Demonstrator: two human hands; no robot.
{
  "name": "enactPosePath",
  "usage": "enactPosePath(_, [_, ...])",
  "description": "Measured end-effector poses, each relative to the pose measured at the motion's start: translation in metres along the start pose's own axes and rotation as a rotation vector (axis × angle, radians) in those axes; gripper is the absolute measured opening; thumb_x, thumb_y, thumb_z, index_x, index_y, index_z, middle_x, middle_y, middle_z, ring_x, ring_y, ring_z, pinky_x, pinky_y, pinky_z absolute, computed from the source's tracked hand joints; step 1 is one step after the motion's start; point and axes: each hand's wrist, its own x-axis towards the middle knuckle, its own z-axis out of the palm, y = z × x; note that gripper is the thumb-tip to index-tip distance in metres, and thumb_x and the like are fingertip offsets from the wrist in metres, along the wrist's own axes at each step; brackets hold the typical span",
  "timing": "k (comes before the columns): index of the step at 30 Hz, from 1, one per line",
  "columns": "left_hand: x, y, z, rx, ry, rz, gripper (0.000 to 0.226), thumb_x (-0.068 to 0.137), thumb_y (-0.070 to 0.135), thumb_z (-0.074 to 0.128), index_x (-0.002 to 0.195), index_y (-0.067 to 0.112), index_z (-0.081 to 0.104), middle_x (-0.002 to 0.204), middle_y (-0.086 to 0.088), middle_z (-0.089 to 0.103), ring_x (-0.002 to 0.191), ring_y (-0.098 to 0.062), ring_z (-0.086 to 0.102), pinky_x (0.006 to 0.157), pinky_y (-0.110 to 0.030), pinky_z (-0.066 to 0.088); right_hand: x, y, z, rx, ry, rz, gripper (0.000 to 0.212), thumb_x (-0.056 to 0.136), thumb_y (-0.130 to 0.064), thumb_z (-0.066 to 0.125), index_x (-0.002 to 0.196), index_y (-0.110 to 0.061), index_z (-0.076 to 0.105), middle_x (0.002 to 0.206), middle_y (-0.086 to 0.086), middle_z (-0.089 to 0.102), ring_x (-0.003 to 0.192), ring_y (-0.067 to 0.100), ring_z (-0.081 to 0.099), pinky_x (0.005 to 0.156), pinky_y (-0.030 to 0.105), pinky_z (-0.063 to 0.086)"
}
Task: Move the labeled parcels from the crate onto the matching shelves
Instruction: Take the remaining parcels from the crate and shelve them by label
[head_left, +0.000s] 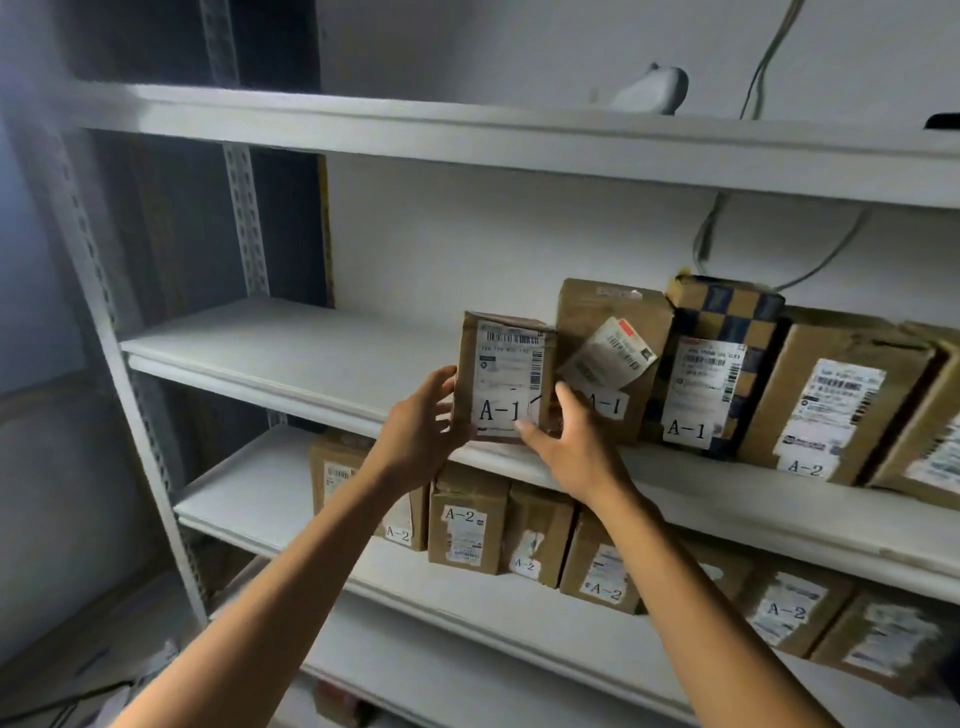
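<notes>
A brown parcel labelled A-1 (506, 364) stands upright at the front edge of the middle shelf (291, 353). My left hand (426, 423) grips its left side, fingers curled round the edge. My right hand (569, 444) holds its lower right corner, with the thumb across the front below the label. Two more A-1 parcels stand right beside it: a brown one (613, 312) and a blue-checked one (722, 332). The crate is out of view.
Further right on the middle shelf lean brown parcels marked A-2 (836, 395). The shelf below (244, 499) holds a row of A-2 parcels (465, 525). The top shelf (363, 130) carries a white object and cables. The middle shelf's left half is bare.
</notes>
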Motion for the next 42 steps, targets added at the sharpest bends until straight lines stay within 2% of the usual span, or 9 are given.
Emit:
enactPosePath(3, [0.032, -0.016, 0.01, 0.006, -0.028, -0.013, 0.066, 0.089, 0.001, 0.066, 0.145, 0.017, 0.036, 0.142, -0.004, 0.054, 0.125, -0.022, 0.057, 0.089, -0.024, 0.055, 0.025, 0.022, 0.001, -0.049, -0.026, 0.038, 0.063, 0.098, -0.026, 0.062, 0.151, -0.009, 0.034, 0.152, 0.006, 0.045, 0.139, 0.02, 0.041, 0.099, 0.02, 0.03])
enactPosePath(6, [0.058, -0.034, 0.02, 0.039, -0.019, -0.017, 0.051, 0.089, 0.003, 0.067, 0.133, 0.015, 0.045, 0.127, -0.004, 0.063, 0.114, -0.02, 0.064, 0.09, -0.034, 0.058, 0.047, 0.04, 0.006, -0.11, 0.005, 0.036, 0.07, 0.097, -0.032, 0.063, 0.155, -0.011, 0.029, 0.158, 0.009, 0.036, 0.145, 0.023, 0.033, 0.112, 0.028, 0.028])
enactPosePath(11, [0.083, -0.056, 0.028, 0.038, 0.023, 0.003, 0.033, 0.091, 0.003, 0.065, 0.117, 0.019, 0.051, 0.111, 0.003, 0.064, 0.096, -0.007, 0.061, 0.065, -0.003, 0.05, 0.07, 0.063, 0.019, -0.11, 0.048, 0.015, 0.069, 0.094, -0.033, 0.066, 0.153, -0.014, 0.035, 0.156, 0.007, 0.039, 0.144, 0.021, 0.036, 0.118, 0.036, 0.031])
enactPosePath(14, [0.095, -0.065, 0.029, 0.047, 0.034, 0.028, 0.034, 0.089, 0.002, 0.066, 0.116, 0.017, 0.054, 0.109, 0.004, 0.065, 0.093, -0.009, 0.064, 0.066, -0.007, 0.052, 0.077, 0.07, 0.027, -0.1, 0.063, -0.007, 0.069, 0.093, -0.029, 0.069, 0.152, -0.014, 0.037, 0.151, 0.006, 0.043, 0.136, 0.021, 0.045, 0.113, 0.041, 0.04])
enactPosePath(19, [0.116, -0.08, 0.026, 0.075, 0.008, 0.058, 0.033, 0.086, 0.004, 0.068, 0.114, 0.017, 0.056, 0.116, 0.0, 0.064, 0.093, -0.011, 0.067, 0.073, -0.016, 0.056, 0.08, 0.076, 0.027, 0.01, 0.105, -0.014, 0.056, 0.091, -0.013, 0.07, 0.142, -0.015, 0.049, 0.114, -0.005, 0.061, 0.102, 0.004, 0.059, 0.09, 0.025, 0.052])
enactPosePath(25, [0.124, -0.082, 0.031, 0.086, -0.011, 0.054, 0.039, 0.086, 0.013, 0.071, 0.122, 0.015, 0.057, 0.114, -0.002, 0.063, 0.092, -0.015, 0.067, 0.082, -0.03, 0.058, 0.079, 0.072, 0.024, 0.004, 0.148, 0.024, 0.051, 0.091, -0.01, 0.07, 0.138, -0.017, 0.05, 0.107, -0.009, 0.06, 0.097, -0.001, 0.059, 0.086, 0.022, 0.051])
enactPosePath(32, [0.119, -0.087, 0.039, 0.12, 0.077, 0.123, 0.04, 0.089, 0.022, 0.067, 0.121, 0.015, 0.044, 0.107, -0.005, 0.067, 0.088, -0.02, 0.067, 0.076, -0.042, 0.059, 0.068, 0.056, 0.052, -0.385, 0.187, 0.051, 0.075, 0.093, -0.035, 0.067, 0.154, -0.016, 0.028, 0.141, 0.006, 0.047, 0.123, 0.019, 0.052, 0.093, 0.034, 0.049])
enactPosePath(36, [0.106, -0.097, 0.04, 0.159, 0.174, 0.217, 0.028, 0.092, 0.021, 0.065, 0.11, 0.009, 0.046, 0.111, -0.011, 0.062, 0.09, -0.024, 0.065, 0.072, -0.045, 0.059, 0.055, 0.056, 0.06, -0.531, 0.187, 0.006, 0.075, 0.093, -0.035, 0.065, 0.155, -0.017, 0.026, 0.141, 0.008, 0.05, 0.121, 0.024, 0.055, 0.082, 0.036, 0.053])
enactPosePath(42, [0.108, -0.105, 0.038, 0.22, 0.127, 0.3, 0.026, 0.089, 0.016, 0.065, 0.115, 0.013, 0.06, 0.112, -0.008, 0.06, 0.086, -0.026, 0.066, 0.07, -0.041, 0.058, 0.054, 0.057, 0.065, -0.571, 0.193, 0.014, 0.065, 0.094, -0.039, 0.06, 0.151, -0.024, 0.035, 0.141, 0.005, 0.052, 0.119, 0.023, 0.058, 0.082, 0.039, 0.057])
